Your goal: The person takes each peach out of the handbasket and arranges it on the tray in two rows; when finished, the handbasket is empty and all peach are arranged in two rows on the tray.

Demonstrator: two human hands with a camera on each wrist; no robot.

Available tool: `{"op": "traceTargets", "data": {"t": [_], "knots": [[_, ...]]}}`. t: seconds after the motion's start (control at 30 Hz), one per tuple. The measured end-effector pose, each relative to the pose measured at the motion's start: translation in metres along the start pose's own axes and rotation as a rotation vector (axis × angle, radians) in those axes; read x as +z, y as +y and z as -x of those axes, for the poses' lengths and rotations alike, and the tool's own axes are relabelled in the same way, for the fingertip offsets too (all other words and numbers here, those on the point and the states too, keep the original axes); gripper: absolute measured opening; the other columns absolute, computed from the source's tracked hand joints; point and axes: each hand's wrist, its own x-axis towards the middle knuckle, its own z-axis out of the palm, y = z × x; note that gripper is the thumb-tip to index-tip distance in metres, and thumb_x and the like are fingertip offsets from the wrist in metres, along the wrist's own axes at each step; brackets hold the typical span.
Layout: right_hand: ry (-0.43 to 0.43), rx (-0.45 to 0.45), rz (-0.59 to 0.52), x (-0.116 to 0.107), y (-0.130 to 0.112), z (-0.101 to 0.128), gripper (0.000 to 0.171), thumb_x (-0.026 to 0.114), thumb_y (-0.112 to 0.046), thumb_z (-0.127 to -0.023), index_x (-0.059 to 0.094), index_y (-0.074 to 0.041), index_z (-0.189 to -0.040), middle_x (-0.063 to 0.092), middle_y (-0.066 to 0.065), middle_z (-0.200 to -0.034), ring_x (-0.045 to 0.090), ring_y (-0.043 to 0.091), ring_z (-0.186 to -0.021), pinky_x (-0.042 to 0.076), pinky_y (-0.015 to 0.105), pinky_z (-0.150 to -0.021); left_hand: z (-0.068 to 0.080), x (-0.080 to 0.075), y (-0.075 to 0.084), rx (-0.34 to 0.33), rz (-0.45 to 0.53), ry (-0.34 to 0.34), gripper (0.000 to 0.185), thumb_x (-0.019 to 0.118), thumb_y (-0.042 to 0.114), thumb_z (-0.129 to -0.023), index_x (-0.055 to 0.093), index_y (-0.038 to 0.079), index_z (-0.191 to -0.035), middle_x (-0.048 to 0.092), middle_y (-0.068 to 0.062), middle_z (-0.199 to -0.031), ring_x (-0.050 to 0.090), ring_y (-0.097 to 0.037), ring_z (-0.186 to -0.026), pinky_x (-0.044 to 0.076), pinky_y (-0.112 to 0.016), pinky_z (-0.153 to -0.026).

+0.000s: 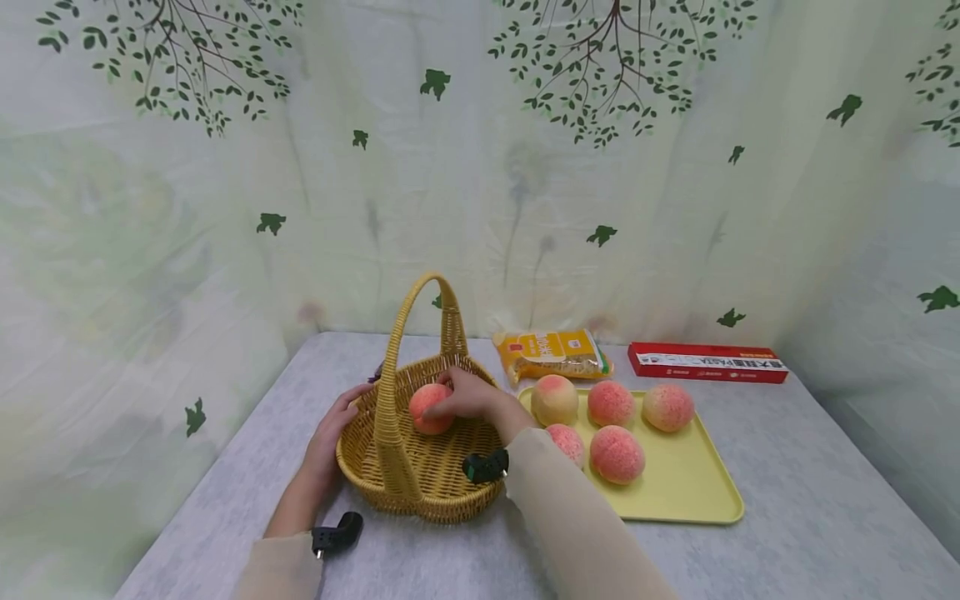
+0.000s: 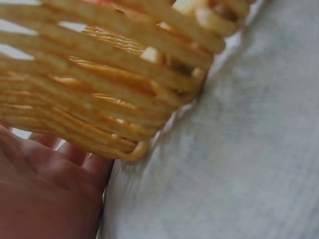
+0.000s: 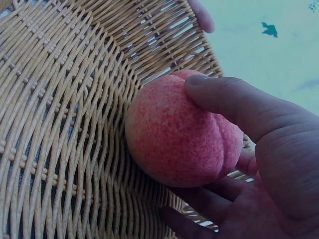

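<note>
A woven basket [image 1: 390,492] with a tall arched handle stands on the table. Inside it, my right hand [image 1: 468,396] grips a pink peach [image 1: 429,422], thumb on one side and fingers around the other. The right wrist view shows that peach [image 3: 174,132] close against the wicker wall, with the thumb lying across its top. My left hand [image 1: 330,433] rests on the basket's left side at the rim. Seen from the left wrist, the fingers of that hand [image 2: 55,184] lie against the outer weave, their tips hidden behind it.
Right of the basket, a yellow tray [image 1: 690,483] bears several peaches [image 1: 617,455], one partly hidden by the right sleeve. Behind it lie an orange food packet [image 1: 551,354] and a red pasta box [image 1: 708,372]. A leaf-printed curtain [image 1: 480,208] hangs behind the table.
</note>
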Motion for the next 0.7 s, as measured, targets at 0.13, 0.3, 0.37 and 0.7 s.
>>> {"op": "traceTargets", "data": {"t": [0.13,0.3,0.37,0.7], "knots": [[0.003,-0.004,-0.001,0.0,-0.001,0.001,0.059,0.078,-0.033,-0.083,0.049,-0.008,-0.129,0.058,0.01,-0.126,0.058,0.021,-0.108,0.049,0.04,-0.094,0.0,0.0,0.0,-0.013,-0.015,0.007,0.042,0.031,0.03,-0.109,0.041,0.014,-0.146,0.045,0.017,-0.139,0.05,0.007,-0.119,0.041,-0.01,-0.096],[0.003,-0.048,0.014,-0.002,-0.007,0.003,0.055,0.078,-0.033,-0.083,0.051,-0.01,-0.124,0.06,0.008,-0.12,0.06,0.018,-0.102,0.051,0.036,-0.088,0.001,-0.001,-0.002,-0.021,-0.012,0.007,0.042,0.03,0.03,-0.109,0.041,0.015,-0.147,0.045,0.017,-0.14,0.05,0.007,-0.12,0.041,-0.01,-0.097],[0.007,-0.084,0.006,-0.004,-0.011,0.005,0.052,0.079,-0.031,-0.082,0.051,-0.011,-0.122,0.061,0.007,-0.116,0.061,0.015,-0.097,0.052,0.033,-0.084,0.001,-0.001,-0.002,-0.02,-0.005,0.004,0.042,0.03,0.029,-0.109,0.041,0.015,-0.147,0.045,0.016,-0.14,0.05,0.006,-0.12,0.042,-0.01,-0.096],[0.049,-0.187,0.002,-0.015,-0.032,0.026,0.061,0.083,-0.03,-0.079,0.048,-0.016,-0.128,0.062,0.005,-0.116,0.063,0.013,-0.096,0.055,0.029,-0.08,0.004,0.0,0.001,-0.018,0.006,0.015,0.042,0.031,0.03,-0.109,0.042,0.013,-0.145,0.049,0.02,-0.134,0.053,0.006,-0.115,0.043,-0.011,-0.094]]}}
